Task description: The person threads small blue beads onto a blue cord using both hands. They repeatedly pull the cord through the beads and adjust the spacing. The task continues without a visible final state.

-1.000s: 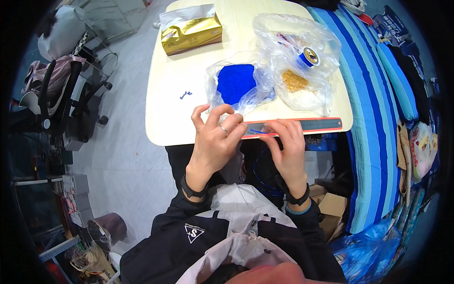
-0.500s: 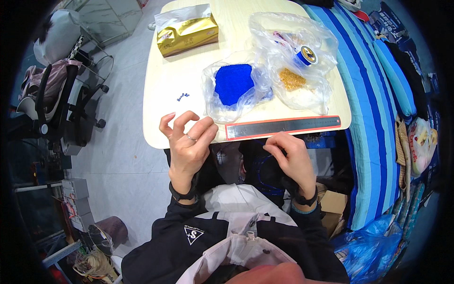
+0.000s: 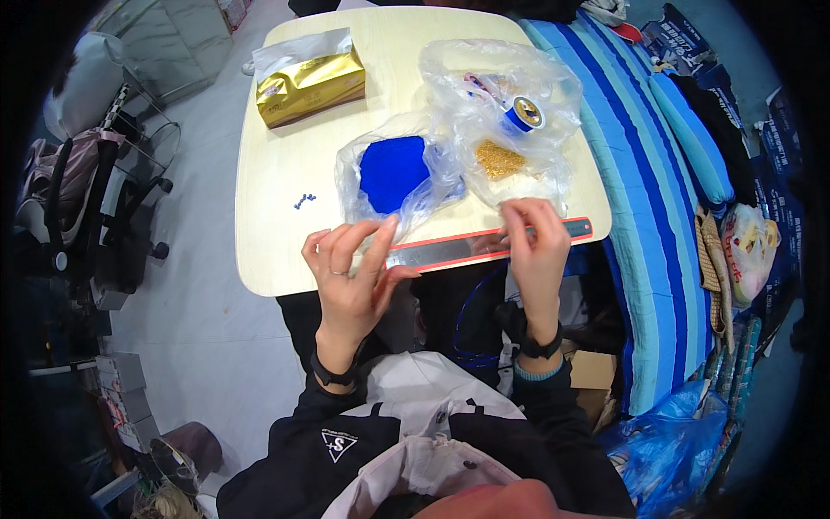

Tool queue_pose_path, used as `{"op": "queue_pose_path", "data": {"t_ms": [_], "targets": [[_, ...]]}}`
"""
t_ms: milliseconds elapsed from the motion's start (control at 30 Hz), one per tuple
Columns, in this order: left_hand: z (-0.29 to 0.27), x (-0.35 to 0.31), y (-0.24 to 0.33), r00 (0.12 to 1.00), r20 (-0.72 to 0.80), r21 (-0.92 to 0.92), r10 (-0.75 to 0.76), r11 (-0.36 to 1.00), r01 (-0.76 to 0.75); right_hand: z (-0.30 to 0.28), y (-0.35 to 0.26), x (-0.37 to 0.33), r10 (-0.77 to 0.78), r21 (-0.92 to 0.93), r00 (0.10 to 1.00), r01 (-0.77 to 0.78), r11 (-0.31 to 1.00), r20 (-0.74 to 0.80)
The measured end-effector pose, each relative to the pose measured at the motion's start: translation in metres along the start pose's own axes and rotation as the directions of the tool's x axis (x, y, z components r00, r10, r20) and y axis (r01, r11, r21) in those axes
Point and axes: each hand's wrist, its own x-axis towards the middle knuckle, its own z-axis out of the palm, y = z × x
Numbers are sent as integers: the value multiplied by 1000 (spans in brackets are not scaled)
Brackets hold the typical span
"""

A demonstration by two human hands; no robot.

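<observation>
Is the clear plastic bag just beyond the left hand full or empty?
Not empty: a blue mass covers the middle of the clear plastic bag, crumpled plastic showing around it. How full, I cannot tell.

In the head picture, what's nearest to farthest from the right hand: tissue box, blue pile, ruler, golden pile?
From the right hand:
1. Ruler, right beside it
2. Golden pile, just beyond
3. Blue pile, farther left
4. Tissue box, far back left

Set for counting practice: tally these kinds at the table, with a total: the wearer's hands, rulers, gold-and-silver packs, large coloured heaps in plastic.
Hands: 2 (left hand, right hand)
Ruler: 1
Gold-and-silver pack: 1
Heaps: 2 (blue heap, gold heap)
Total: 6
</observation>
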Motion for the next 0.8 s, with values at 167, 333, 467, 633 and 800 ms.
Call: {"op": "queue_pose_path", "data": {"t_ms": [167,333,467,633,800], "targets": [[14,-6,-11,994,-32,-137,107,984,-111,4,28,34,-107,-521,992,58,852,-65],[19,-11,-16,993,5,-199,120,973,-117,19,37,45,-17,-653,1000,4,758,-14],[20,-11,-18,991,7,-196,132,972,-128,28,44,53,-89,-504,995,54,862,-44],[19,-12,-18,993,23,-188,118,976,-112,24,47,47,-66,-363,994,30,931,-87],[20,-12,-17,993,9,-208,117,972,-112,15,39,40,-119,-312,987,79,947,-112]]}}
